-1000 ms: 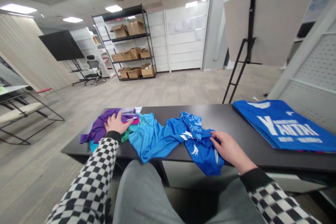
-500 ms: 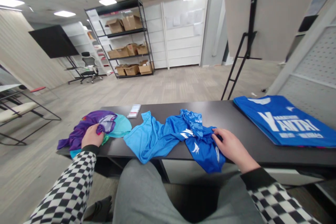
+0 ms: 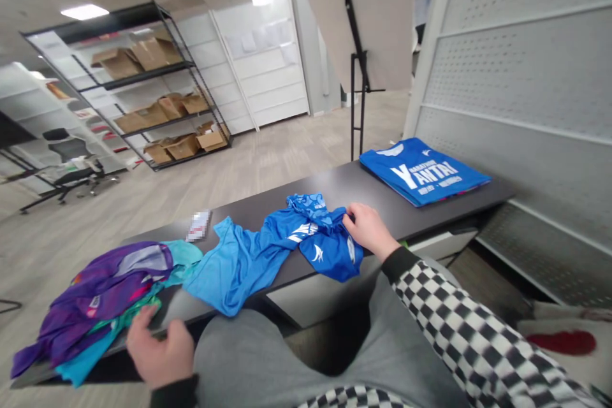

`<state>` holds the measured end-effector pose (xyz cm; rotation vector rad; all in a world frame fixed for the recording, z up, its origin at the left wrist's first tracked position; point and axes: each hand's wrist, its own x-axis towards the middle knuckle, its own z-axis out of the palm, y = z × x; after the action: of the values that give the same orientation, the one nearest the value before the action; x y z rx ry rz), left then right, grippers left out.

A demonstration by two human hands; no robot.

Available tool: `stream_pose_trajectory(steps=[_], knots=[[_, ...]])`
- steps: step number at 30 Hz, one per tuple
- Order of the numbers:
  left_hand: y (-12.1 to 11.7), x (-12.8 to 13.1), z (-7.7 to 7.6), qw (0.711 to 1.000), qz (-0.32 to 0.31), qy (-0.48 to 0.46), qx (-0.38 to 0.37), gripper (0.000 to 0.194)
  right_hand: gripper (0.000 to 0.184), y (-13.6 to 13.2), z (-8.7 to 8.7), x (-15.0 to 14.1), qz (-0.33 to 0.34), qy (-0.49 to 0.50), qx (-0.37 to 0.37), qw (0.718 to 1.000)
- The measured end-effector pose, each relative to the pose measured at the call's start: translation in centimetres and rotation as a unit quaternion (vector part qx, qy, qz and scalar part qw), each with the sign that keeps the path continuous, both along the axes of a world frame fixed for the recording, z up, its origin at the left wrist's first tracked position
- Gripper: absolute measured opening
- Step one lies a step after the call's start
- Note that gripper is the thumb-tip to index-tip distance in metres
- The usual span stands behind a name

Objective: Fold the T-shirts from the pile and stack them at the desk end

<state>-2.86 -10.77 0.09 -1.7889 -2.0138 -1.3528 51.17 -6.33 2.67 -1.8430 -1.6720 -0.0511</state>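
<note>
We see our right hand [image 3: 368, 229] on a crumpled blue shirt [image 3: 329, 245], but we cannot tell if it grips. Our half-open left hand [image 3: 160, 347] is just beside a pile of purple clothes [image 3: 95, 293]. A light blue shirt [image 3: 229, 271] lies between them on the desk [image 3: 335, 188]. Far right sits a folded blue shirt [image 3: 421, 172]. A small card [image 3: 198, 225] is too blurred to read.
</note>
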Motion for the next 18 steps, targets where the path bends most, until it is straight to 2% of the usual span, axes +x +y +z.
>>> stream_pose_trajectory(steps=[1,2,3,4,5,7,9,10,13,15,18], knots=[[-2.2,3.0,-1.1,0.998,-0.038,-0.012,0.052,0.075,0.017,0.0,0.1,-0.1,0.000,-0.007,-0.010,1.000],[-4.4,6.2,-2.1,0.987,-0.156,0.006,0.040,0.073,0.018,-0.1,0.3,-0.2,0.001,-0.015,-0.019,1.000],[-6.5,9.2,-3.0,0.956,-0.291,0.021,0.001,0.073,0.018,-0.2,0.4,-0.2,0.004,-0.021,-0.025,0.999],[-8.3,12.1,-3.6,0.912,-0.410,0.024,-0.025,0.073,0.019,-0.2,0.5,-0.3,0.007,-0.026,-0.029,0.999],[-9.7,14.6,-3.9,0.871,-0.484,0.029,-0.072,0.072,0.019,-0.3,0.6,-0.3,0.008,-0.029,-0.029,0.999],[-11.3,18.7,-3.9,0.819,-0.558,0.066,-0.122,0.070,0.019,-0.4,0.6,-0.2,0.016,-0.023,-0.023,0.999],[-11.2,21.4,-3.2,0.806,-0.566,0.120,-0.127,0.067,0.018,-0.6,0.4,0.1,0.047,-0.005,-0.013,0.999],[-10.5,22.4,-2.9,0.817,-0.547,0.146,-0.113,0.065,0.017,-0.6,0.3,0.2,0.069,0.008,-0.009,0.998],[-7.4,25.1,-2.0,0.876,-0.430,0.207,-0.069,0.067,0.021,-0.6,0.0,0.7,0.121,0.049,-0.001,0.991],[-5.1,27.0,-1.6,0.892,-0.371,0.248,-0.072,0.074,0.024,-0.5,-0.1,0.8,0.128,0.069,0.000,0.989],[-3.1,29.1,-1.2,0.897,-0.334,0.277,-0.086,0.073,0.025,-0.4,0.0,0.6,0.120,0.081,-0.002,0.989]])
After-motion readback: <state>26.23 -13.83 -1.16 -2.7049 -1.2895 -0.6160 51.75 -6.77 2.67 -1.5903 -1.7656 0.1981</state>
